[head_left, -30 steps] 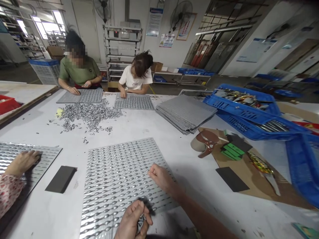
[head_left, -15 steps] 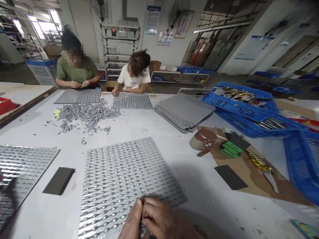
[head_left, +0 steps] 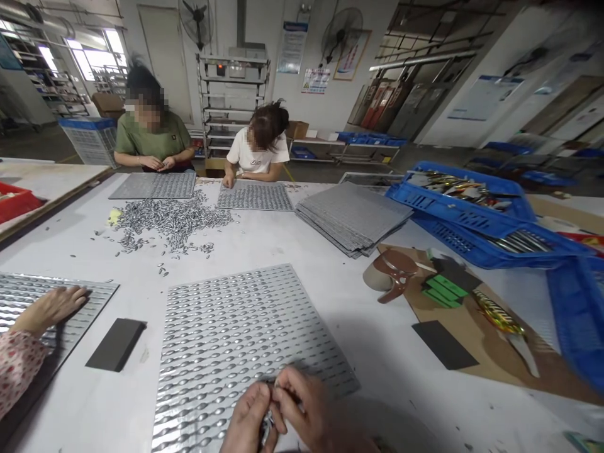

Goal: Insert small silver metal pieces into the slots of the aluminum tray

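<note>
The left hand (head_left: 249, 420) and the right hand (head_left: 306, 412) meet at the bottom edge of the view, fingertips pinched together on a few small silvery metal pieces (head_left: 265, 428); these seem to be the same leaf-shaped parts as those on the table, though they are mostly hidden by the fingers. Both hands hover over the near edge of the dimpled metal tray (head_left: 236, 340), which lies flat on the white table (head_left: 302, 245). Left of the tray lies a dark flat block (head_left: 116, 343), and beyond it a co-worker's hand (head_left: 53, 307) rests on another tray (head_left: 28, 301). Further off sits a loose heap of metal parts (head_left: 170, 219)
</note>
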The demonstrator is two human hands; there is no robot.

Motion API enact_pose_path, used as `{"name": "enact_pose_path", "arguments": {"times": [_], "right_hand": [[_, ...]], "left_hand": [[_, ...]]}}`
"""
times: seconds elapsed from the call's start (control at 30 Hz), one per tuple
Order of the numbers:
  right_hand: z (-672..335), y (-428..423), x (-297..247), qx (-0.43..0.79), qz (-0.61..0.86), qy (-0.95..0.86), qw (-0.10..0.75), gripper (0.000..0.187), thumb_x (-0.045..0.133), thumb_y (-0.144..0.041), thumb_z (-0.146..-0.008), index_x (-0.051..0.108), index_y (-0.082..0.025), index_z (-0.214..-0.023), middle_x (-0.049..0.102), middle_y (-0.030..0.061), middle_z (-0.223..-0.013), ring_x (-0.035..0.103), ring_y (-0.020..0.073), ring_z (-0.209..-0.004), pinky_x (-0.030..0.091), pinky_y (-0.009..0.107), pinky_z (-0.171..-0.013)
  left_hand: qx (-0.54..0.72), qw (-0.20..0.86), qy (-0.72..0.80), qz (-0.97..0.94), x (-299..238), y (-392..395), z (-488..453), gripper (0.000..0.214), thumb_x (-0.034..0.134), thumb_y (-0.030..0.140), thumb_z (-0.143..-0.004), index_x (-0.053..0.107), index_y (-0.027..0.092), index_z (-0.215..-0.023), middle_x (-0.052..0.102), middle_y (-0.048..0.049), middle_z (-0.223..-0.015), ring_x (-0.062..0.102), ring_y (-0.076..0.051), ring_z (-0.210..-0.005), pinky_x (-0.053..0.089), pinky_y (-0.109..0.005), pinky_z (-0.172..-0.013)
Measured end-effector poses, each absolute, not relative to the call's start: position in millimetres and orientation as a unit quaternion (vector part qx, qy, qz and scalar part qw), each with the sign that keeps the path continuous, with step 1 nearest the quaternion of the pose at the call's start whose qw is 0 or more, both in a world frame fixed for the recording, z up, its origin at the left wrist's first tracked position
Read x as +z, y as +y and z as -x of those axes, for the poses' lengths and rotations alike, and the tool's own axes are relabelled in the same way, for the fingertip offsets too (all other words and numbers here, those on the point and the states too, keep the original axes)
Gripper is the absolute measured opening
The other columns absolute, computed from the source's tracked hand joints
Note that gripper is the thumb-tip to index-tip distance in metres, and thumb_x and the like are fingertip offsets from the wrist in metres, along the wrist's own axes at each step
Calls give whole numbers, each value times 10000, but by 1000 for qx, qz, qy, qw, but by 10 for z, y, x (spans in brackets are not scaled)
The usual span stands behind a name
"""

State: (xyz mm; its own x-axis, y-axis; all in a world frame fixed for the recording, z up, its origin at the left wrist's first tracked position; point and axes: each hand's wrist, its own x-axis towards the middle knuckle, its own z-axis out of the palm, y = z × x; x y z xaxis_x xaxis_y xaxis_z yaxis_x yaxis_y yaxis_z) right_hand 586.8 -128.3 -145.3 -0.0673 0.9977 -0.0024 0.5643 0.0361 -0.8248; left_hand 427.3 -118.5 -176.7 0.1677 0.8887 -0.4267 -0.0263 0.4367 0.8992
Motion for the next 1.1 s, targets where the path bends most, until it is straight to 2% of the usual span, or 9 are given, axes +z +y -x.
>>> {"name": "enact_pose_path", "arguments": {"times": [0.1, 0.17, 0.3, 0.43, 0.53, 0.63, 0.8, 0.97, 1.1], "right_hand": [[-6100, -1177, -1437, 417, 635, -556, 337, 112, 510, -272, -944, 514, -244, -836, 616, -42, -632, 631, 160, -579, 464, 259, -575], [-6241, -1095, -1361, 435, 645, -535, 330, 170, 502, -297, -941, 472, -246, -781, 585, -51, -585, 600, 152, -525, 461, 255, -554], [-6301, -1093, -1224, 412, 627, -615, 243, 288, 388, -293, -1019, 426, -240, -738, 544, -45, -604, 524, 130, -537, 403, 247, -565], [-6106, -1290, -1310, 350, 555, -739, 155, 235, 502, -277, -984, 460, -233, -757, 591, -19, -686, 531, 147, -653, 375, 246, -604], [-5949, -1409, -1388, 344, 551, -741, 172, 174, 520, -250, -972, 516, -229, -800, 659, 11, -789, 589, 164, -749, 416, 254, -679], [-5869, -1440, -1381, 373, 578, -692, 222, 136, 510, -214, -962, 580, -229, -847, 701, 12, -869, 641, 171, -840, 446, 263, -750], [-6065, -1211, -1437, 374, 619, -625, 295, 205, 471, -277, -995, 596, -228, -841, 668, -17, -698, 633, 167, -691, 474, 281, -702], [-6398, -770, -1744, 216, 714, -600, 289, 272, 417, -352, -986, 478, -244, -744, 616, 10, -693, 575, 190, -651, 441, 312, -660], [-6360, -634, -2018, 132, 735, -612, 262, 259, 448, -319, -961, 433, -248, -712, 619, 31, -720, 567, 203, -698, 407, 311, -671]], "left_hand": [[274, 784, 470, -298, -1737, -1112, -4267, 408, 641, 633, -904, 715, 239, -830, 640, 25, -598, 297, -35, -404, 138, -218, -486], [258, 817, 436, -275, -1750, -1077, -4251, 429, 719, 648, -849, 695, 220, -861, 645, 21, -604, 254, -21, -386, 77, -212, -465], [251, 829, 413, -282, -1862, -1064, -4257, 592, 775, 764, -709, 613, 208, -830, 615, 38, -575, 268, -33, -356, 74, -209, -381], [249, 829, 396, -308, -1981, -1087, -4253, 597, 767, 761, -720, 545, 207, -735, 546, 61, -563, 283, -29, -368, 114, -206, -393], [248, 828, 396, -309, -1981, -1084, -4218, 586, 794, 724, -723, 540, 197, -693, 528, 57, -563, 326, -35, -414, 146, -193, -420], [244, 835, 413, -269, -1897, -1056, -4199, 581, 821, 707, -702, 531, 204, -707, 562, 47, -565, 301, -29, -398, 85, -187, -410], [258, 845, 432, -181, -1757, -1007, -4242, 606, 908, 673, -593, 589, 181, -747, 615, 22, -618, 307, -14, -398, 21, -174, -397], [261, 845, 440, -155, -1782, -987, -4251, 607, 948, 658, -531, 639, 181, -744, 624, -4, -627, 349, -23, -403, 16, -171, -400], [261, 851, 419, -179, -1904, -999, -4199, 462, 911, 646, -611, 696, 246, -699, 634, -44, -677, 328, -42, -399, 41, -214, -393]]}}
